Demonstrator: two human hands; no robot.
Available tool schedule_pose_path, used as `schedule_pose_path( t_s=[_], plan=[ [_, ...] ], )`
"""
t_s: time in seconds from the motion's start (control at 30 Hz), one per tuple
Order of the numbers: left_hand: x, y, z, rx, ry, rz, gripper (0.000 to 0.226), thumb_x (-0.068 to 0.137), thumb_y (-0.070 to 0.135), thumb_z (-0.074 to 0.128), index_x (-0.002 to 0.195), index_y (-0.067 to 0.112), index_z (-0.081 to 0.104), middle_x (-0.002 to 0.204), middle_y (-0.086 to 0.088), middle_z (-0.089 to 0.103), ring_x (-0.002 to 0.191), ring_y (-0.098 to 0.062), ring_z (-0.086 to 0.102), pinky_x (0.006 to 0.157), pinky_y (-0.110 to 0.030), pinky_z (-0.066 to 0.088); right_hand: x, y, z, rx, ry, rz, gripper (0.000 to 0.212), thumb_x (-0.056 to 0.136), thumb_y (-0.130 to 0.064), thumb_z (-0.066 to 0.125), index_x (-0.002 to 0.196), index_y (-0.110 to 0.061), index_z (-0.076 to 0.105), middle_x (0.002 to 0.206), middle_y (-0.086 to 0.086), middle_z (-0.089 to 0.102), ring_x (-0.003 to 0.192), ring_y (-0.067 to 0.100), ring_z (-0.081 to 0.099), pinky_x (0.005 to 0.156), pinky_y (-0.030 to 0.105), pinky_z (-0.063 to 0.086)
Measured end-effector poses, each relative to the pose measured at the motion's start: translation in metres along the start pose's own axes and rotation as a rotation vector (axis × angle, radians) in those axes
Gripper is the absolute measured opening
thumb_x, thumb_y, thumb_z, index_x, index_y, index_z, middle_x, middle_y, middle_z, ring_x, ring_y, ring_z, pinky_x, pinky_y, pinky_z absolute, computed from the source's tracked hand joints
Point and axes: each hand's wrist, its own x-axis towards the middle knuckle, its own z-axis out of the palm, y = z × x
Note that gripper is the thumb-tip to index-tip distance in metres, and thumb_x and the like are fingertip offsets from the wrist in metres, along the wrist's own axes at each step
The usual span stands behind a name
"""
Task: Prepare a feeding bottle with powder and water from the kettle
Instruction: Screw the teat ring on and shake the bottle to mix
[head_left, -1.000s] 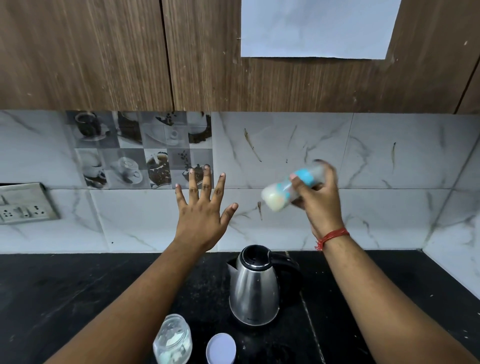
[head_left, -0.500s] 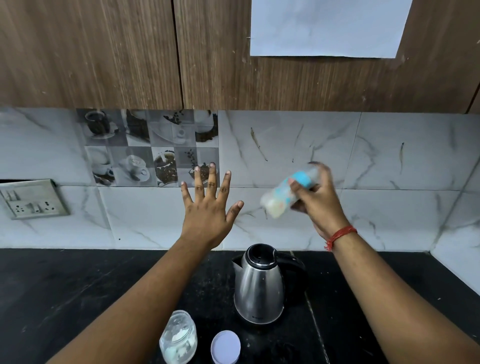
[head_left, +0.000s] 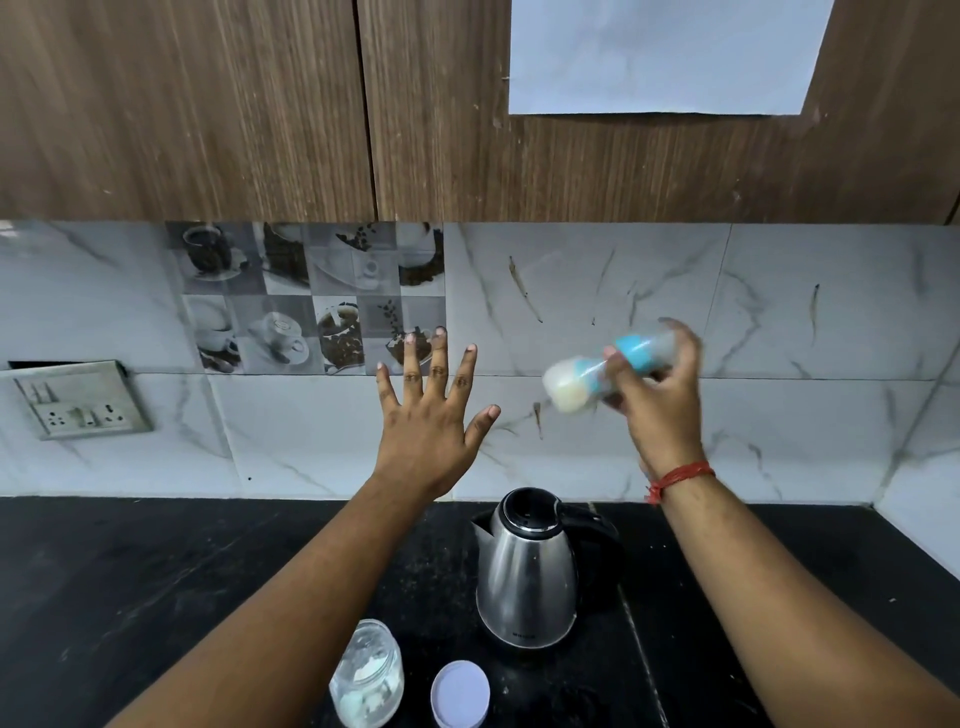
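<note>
While left hand (head_left: 423, 434) splays, right hand (head_left: 662, 402) grips bottle (head_left: 597, 371) (blurred).

A single head-worn camera looked forward and slightly down, squarely at the tiled back wall (head_left: 597, 431), from close over the black table (head_left: 130, 582). Its wide view ran from the wooden cabinets (head_left: 208, 104) above to the table's near part, its right back corner showing.

Even cool light; feeding bottle (head_left: 605, 370) motion-blurred; edges bowed.
</note>
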Motion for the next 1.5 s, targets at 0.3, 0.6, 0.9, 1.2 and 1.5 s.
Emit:
schedule_pose_path(
  t_s=[0.3,0.6,0.9,1.2,1.5],
  plan=[
    [0.001,0.000,-0.001,0.010,0.019,-0.002,0.075,0.094,0.074,-0.014,0.157,0.035,-0.029,0.170,-0.007,-0.028,0.154,-0.034,-0.032,0.123,-0.068,-0.006,0.000,0.001,0.006,-0.039,-0.117,0.051,0.065,0.073,-0.041,0.085,0.128,-0.042,0.049,0.117,0.013,0.064,0.098,0.026,0.074,0.069,0.041,0.064],
    [0.000,-0.005,0.001,0.000,0.007,-0.013,0.077,0.093,0.075,-0.015,0.158,0.034,-0.026,0.170,-0.006,-0.029,0.154,-0.033,-0.033,0.123,-0.068,-0.006,-0.002,0.006,0.004,0.071,0.031,0.061,0.063,0.082,-0.031,0.082,0.133,-0.034,0.046,0.111,0.004,0.063,0.092,0.017,0.074,0.068,0.038,0.063],
    [0.000,-0.006,0.000,0.017,0.014,-0.005,0.077,0.095,0.074,-0.012,0.160,0.034,-0.023,0.170,-0.007,-0.028,0.154,-0.034,-0.031,0.123,-0.069,-0.005,-0.002,0.003,0.004,-0.024,-0.092,0.035,0.063,0.076,-0.037,0.084,0.129,-0.042,0.049,0.111,0.004,0.063,0.095,0.021,0.074,0.067,0.037,0.063],
    [0.005,-0.005,-0.003,0.012,0.018,0.006,0.077,0.095,0.074,-0.009,0.160,0.034,-0.022,0.170,-0.006,-0.028,0.155,-0.035,-0.030,0.123,-0.068,-0.007,0.006,-0.003,0.004,-0.039,-0.178,0.084,0.063,0.078,-0.036,0.084,0.129,-0.043,0.048,0.117,0.011,0.063,0.099,0.027,0.074,0.068,0.038,0.063],
    [0.004,-0.008,-0.004,0.029,0.032,0.010,0.077,0.096,0.074,-0.009,0.161,0.034,-0.020,0.171,-0.006,-0.026,0.156,-0.036,-0.027,0.123,-0.068,-0.006,0.007,0.000,0.007,-0.037,-0.207,0.080,0.056,0.084,-0.026,0.083,0.126,-0.041,0.050,0.115,0.010,0.064,0.093,0.022,0.075,0.066,0.036,0.063]
  ],
)
